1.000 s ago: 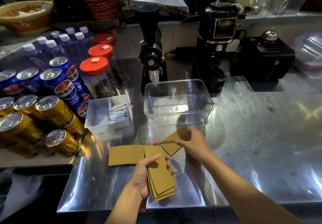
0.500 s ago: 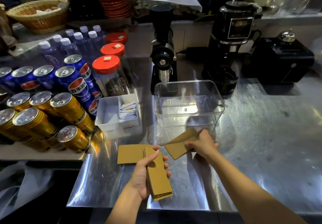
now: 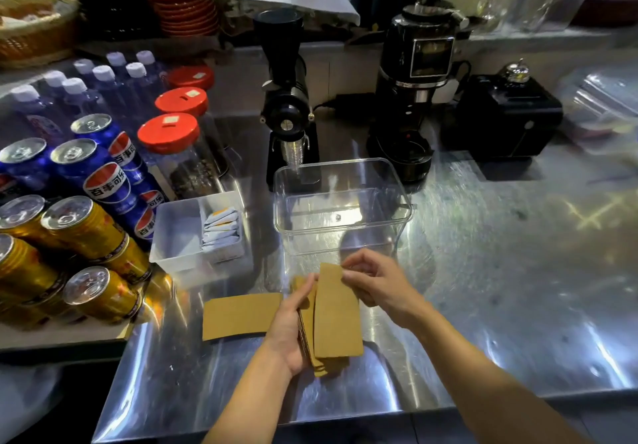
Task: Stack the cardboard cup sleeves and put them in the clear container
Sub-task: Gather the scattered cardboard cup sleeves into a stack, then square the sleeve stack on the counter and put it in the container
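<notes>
My left hand grips a stack of brown cardboard cup sleeves from its left side, just above the steel counter. My right hand pinches the far end of one more sleeve, which lies on top of that stack. A single flat sleeve rests on the counter to the left of the stack. The clear container stands with nothing in it just beyond my hands.
Blue and gold drink cans lie stacked on the left, with red-lidded jars and water bottles behind. A white tray of sachets sits left of the container. Two black grinders and a black box stand at the back.
My right hand lifted the sleeve from the counter near the container and brought it left onto the stack in my left hand. The camera shifted slightly.
</notes>
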Demonstrator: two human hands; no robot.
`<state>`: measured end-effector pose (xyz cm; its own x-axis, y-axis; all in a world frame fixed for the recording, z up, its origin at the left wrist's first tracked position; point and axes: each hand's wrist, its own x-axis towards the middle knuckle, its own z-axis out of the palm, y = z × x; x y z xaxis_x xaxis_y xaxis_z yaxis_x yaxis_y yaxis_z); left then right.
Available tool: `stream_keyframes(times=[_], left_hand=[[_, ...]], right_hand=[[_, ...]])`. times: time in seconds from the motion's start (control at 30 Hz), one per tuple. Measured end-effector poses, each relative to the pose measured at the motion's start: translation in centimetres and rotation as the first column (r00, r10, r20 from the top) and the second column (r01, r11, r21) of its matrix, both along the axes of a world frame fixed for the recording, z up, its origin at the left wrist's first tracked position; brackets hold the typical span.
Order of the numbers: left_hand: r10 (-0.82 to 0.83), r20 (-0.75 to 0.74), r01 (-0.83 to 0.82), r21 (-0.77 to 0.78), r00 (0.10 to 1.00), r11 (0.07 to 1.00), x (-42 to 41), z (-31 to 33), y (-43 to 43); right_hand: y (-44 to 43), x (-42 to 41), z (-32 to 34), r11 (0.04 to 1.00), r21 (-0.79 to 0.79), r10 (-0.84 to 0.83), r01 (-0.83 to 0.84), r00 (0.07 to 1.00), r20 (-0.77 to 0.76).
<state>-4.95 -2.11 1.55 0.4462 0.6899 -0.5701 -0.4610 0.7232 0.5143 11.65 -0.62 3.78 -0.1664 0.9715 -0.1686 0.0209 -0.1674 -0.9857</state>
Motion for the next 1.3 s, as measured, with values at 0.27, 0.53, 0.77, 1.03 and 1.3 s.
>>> stream_keyframes(times=[0.27,0.53,0.77,1.03,1.3], left_hand=[[-0.226,0.02,0.221,0.13,0.974,0.967,1.2,0.4,-0.1],[-0.507,-0.46,0.653,0.246,0.729,0.716,1.9,1.8,0.9],[-0.044,-0.78,0.54,0.39,0.625,0.746,1.8,-0.7,1.3],[0.229,-0.509,0.087,0.523,0.83,0.848,5.0,-3.7,-0.7],[0.456,-0.493,-0.104,0.587,0.741,0.803,7.0,-4.9,-0.8]], right_hand=[[-0.7,1.0,-0.6,0.997,0.016,0.068,-0.076,0.953,0.295],[-0.7,3.4,0.5,0.944,-0.122,0.325,-0.307,0.93,0.174],[-1.5,6.8,-2.3,0.997,-0.047,-0.053,0.063,0.981,0.187],[-3.7,3.5,-5.7,0.908,0.007,-0.416,0.418,0.905,-0.094],[-3.7,2.5,-6.9,0.794,0.028,-0.608,0.608,0.794,-0.006]])
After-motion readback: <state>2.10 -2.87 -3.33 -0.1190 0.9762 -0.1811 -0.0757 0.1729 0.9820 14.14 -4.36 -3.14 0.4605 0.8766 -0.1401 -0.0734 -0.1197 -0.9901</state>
